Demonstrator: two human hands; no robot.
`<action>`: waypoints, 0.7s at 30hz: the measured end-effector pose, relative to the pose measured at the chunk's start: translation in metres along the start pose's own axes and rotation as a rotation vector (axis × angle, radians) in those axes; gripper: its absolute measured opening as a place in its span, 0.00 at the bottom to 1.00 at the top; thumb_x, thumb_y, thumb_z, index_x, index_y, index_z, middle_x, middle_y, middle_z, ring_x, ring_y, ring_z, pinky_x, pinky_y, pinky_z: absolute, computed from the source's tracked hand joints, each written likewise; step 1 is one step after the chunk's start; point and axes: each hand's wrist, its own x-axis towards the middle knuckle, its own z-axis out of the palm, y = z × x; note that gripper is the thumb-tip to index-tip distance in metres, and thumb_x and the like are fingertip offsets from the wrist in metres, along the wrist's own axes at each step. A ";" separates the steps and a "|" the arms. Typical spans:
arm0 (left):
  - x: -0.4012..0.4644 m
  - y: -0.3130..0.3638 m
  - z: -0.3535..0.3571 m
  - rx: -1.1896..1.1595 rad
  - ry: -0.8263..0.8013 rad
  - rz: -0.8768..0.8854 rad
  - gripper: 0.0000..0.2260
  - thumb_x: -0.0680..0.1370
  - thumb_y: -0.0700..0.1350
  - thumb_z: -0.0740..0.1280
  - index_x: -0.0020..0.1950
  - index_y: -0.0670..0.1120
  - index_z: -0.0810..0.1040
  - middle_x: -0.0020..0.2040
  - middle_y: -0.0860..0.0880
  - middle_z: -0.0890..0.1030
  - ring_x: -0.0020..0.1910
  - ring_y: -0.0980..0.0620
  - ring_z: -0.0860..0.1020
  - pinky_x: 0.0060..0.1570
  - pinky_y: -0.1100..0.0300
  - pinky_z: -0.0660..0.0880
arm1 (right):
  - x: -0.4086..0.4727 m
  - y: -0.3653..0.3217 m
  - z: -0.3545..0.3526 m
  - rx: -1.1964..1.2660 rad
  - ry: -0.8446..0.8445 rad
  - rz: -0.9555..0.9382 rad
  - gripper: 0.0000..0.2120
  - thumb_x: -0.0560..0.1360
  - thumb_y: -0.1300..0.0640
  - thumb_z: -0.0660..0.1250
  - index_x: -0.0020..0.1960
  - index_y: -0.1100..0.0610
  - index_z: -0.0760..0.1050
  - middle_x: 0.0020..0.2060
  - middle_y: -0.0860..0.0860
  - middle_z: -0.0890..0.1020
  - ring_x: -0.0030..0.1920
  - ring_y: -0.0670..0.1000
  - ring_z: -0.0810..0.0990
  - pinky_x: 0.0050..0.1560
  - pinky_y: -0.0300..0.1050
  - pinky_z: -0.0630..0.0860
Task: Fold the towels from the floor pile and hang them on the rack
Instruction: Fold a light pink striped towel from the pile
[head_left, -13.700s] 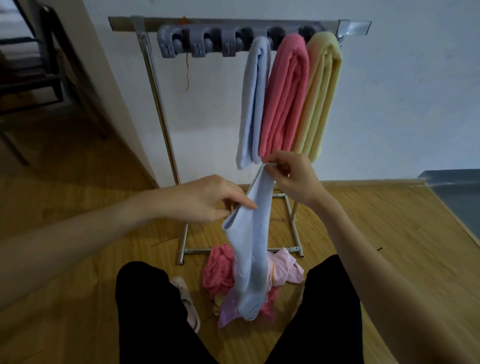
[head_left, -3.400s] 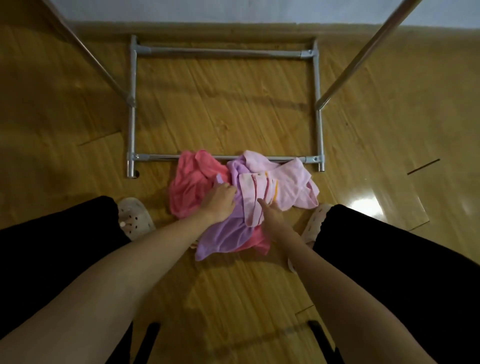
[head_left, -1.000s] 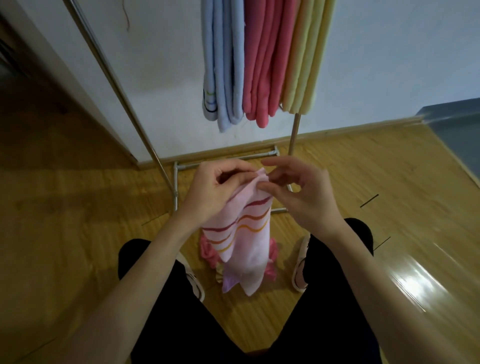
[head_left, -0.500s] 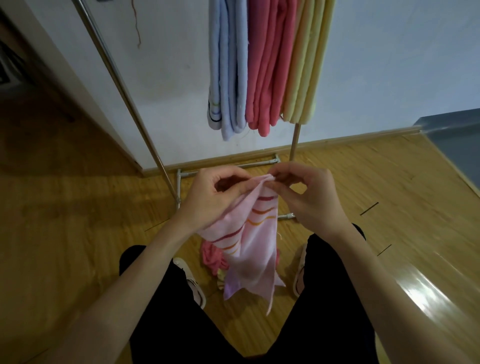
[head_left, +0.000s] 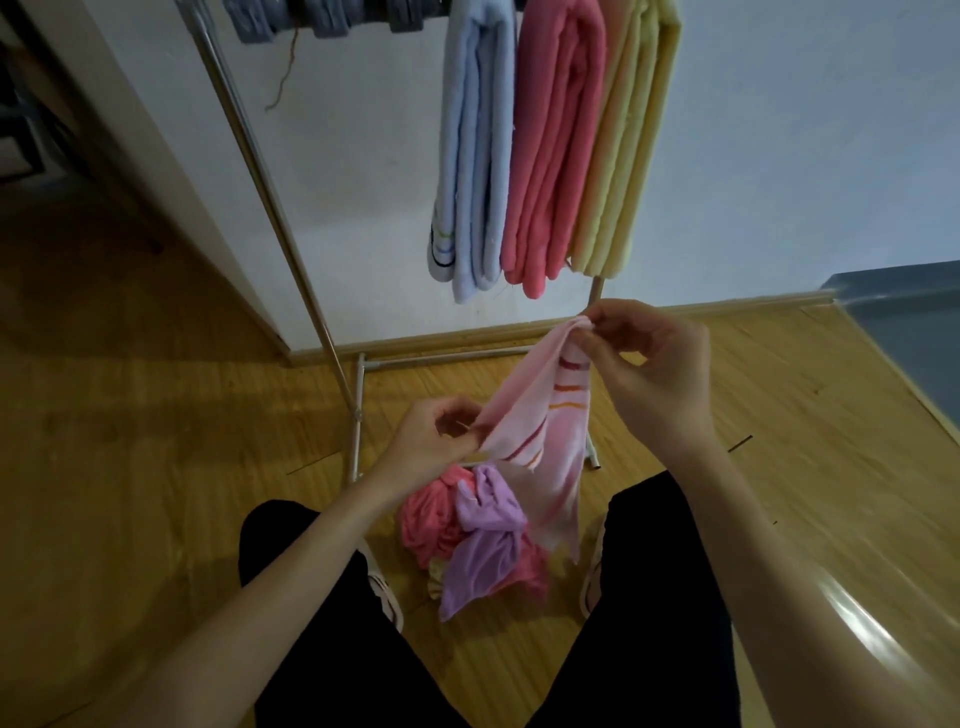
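A pale pink towel with red and orange stripes (head_left: 540, 431) is stretched between my hands above the floor pile. My right hand (head_left: 644, 374) pinches its upper corner, raised near the hanging towels. My left hand (head_left: 436, 441) pinches the lower edge further down and to the left. The pile (head_left: 467, 535) on the floor between my feet holds a purple towel and pink-red ones. On the rack (head_left: 275, 208) hang folded light blue towels (head_left: 478, 156), a pink-red towel (head_left: 556, 145) and a yellow towel (head_left: 628, 145).
The rack's metal base frame (head_left: 358, 410) lies on the wooden floor just behind the pile. A white wall stands behind the rack. Grey clips (head_left: 322, 15) sit on the rack's top bar at the left. A grey-blue surface (head_left: 904, 322) borders the floor at right.
My hands have drawn apart along the striped towel: the right hand rose to the right with a corner, the left slid down and left. The pile's purple towel now shows.
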 end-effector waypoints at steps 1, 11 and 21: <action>0.001 0.002 0.001 -0.038 0.017 -0.048 0.08 0.74 0.31 0.68 0.46 0.43 0.80 0.38 0.51 0.81 0.32 0.61 0.78 0.33 0.70 0.74 | 0.002 0.000 -0.001 -0.017 0.007 -0.003 0.08 0.71 0.63 0.73 0.46 0.52 0.79 0.34 0.39 0.80 0.36 0.39 0.80 0.41 0.30 0.75; 0.012 0.058 -0.045 -0.024 -0.023 0.067 0.13 0.60 0.35 0.61 0.41 0.45 0.78 0.39 0.44 0.78 0.39 0.50 0.75 0.37 0.60 0.71 | 0.009 0.027 -0.008 -0.065 0.096 0.058 0.06 0.72 0.63 0.72 0.46 0.54 0.79 0.35 0.41 0.80 0.35 0.39 0.79 0.40 0.30 0.74; -0.001 0.090 -0.057 0.510 -0.480 0.294 0.26 0.75 0.33 0.57 0.64 0.59 0.72 0.54 0.53 0.72 0.55 0.57 0.72 0.55 0.58 0.70 | 0.012 0.018 0.005 -0.056 0.060 0.073 0.06 0.73 0.62 0.72 0.45 0.52 0.79 0.34 0.40 0.80 0.34 0.40 0.78 0.38 0.31 0.74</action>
